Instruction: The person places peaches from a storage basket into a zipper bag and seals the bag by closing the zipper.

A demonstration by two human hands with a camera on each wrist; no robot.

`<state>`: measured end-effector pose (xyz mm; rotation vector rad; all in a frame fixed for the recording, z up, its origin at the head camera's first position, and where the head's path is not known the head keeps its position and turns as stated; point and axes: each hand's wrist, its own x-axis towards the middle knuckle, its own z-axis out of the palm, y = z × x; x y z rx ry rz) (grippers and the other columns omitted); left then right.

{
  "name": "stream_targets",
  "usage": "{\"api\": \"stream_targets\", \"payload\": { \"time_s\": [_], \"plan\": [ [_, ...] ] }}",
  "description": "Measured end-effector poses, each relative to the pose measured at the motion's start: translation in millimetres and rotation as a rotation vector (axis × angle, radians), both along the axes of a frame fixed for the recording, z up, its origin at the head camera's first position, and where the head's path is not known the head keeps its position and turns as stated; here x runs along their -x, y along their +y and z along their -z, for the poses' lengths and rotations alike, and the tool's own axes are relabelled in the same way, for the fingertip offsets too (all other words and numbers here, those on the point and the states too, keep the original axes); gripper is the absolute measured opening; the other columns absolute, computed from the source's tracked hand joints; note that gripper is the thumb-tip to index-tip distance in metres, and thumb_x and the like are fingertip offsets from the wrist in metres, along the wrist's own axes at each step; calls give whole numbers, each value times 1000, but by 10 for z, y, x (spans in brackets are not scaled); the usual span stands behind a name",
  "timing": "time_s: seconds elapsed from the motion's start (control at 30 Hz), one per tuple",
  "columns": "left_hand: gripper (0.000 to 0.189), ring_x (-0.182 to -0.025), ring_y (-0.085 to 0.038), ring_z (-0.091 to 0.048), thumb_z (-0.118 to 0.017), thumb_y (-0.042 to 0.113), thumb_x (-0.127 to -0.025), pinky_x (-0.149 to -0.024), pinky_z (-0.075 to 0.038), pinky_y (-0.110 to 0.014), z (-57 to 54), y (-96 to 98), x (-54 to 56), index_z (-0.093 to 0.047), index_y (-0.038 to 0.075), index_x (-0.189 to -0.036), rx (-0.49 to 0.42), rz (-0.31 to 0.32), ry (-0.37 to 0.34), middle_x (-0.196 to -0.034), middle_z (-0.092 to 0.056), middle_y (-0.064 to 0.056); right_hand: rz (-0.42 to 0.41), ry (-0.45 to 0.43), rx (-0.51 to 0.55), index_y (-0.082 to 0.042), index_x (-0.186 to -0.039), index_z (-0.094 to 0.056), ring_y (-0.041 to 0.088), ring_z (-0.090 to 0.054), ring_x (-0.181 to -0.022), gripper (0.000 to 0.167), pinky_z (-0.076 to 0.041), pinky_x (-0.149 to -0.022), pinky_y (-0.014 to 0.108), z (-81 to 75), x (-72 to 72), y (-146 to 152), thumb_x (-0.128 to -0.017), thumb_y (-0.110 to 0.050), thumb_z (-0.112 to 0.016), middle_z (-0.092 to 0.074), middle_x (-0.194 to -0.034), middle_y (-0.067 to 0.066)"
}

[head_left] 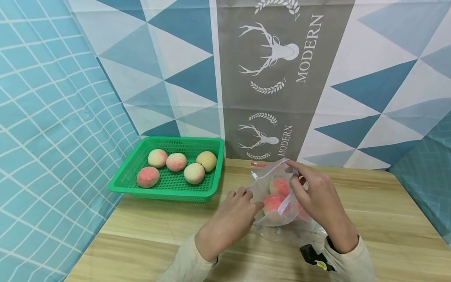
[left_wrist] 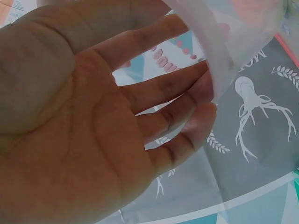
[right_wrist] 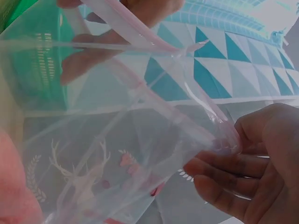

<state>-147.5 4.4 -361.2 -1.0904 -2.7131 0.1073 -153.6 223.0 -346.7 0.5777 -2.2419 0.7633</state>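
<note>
A clear zip bag with an opened mouth stands on the wooden table, peaches showing pink through its film. My left hand holds the left side of the bag's rim, its thumb on the inner side. In the left wrist view the fingers reach along the whitish bag edge. On the far right side, my right hand pinches the rim between thumb and forefinger, as the right wrist view also shows, with the other fingers loosely bent.
To the left, a green plastic basket holds several more peaches, some pale, some pink. Behind the bag lies a small red item against the patterned backdrop. Flat clear plastic lies under the bag.
</note>
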Motion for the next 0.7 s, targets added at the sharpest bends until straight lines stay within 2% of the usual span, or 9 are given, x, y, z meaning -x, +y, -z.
{"api": "stream_targets", "payload": {
  "time_s": [0.17, 0.4, 0.57, 0.7],
  "plan": [
    [26, -89, -18, -53, -79, 24, -85, -68, -39, -28, -10, 5, 1, -72, 25, -110, -10, 27, -17, -95, -63, 1, 27, -5, 2, -1, -122, -68, 10, -52, -68, 39, -32, -50, 14, 1, 1, 43, -86, 8, -56, -73, -94, 5],
    [24, -85, -17, -55, -76, 21, -88, -69, -45, -28, -60, -25, -5, -69, 22, -111, -58, 133, 3, -92, -63, 2, 75, 0, 12, 0, -122, -68, 15, -59, -70, 39, -37, -53, 13, -12, 16, 93, -86, 7, -56, -72, -88, 8],
    [22, -83, -16, -58, -73, 17, -89, -72, -49, -29, -103, -47, 13, -67, 18, -111, -122, 201, 23, -91, -65, 2, 83, -11, 15, 0, -122, -68, 17, -62, -70, 38, -39, -52, 15, -22, 22, 107, -87, 7, -55, -73, -87, 10],
    [22, -81, -15, -58, -72, 14, -89, -72, -50, -27, -127, -67, 22, -68, 17, -111, -201, 232, 40, -90, -66, 3, 83, -25, 19, 0, -123, -68, 17, -62, -70, 38, -41, -51, 18, -19, 23, 108, -87, 6, -56, -73, -88, 10]
  ]
}}
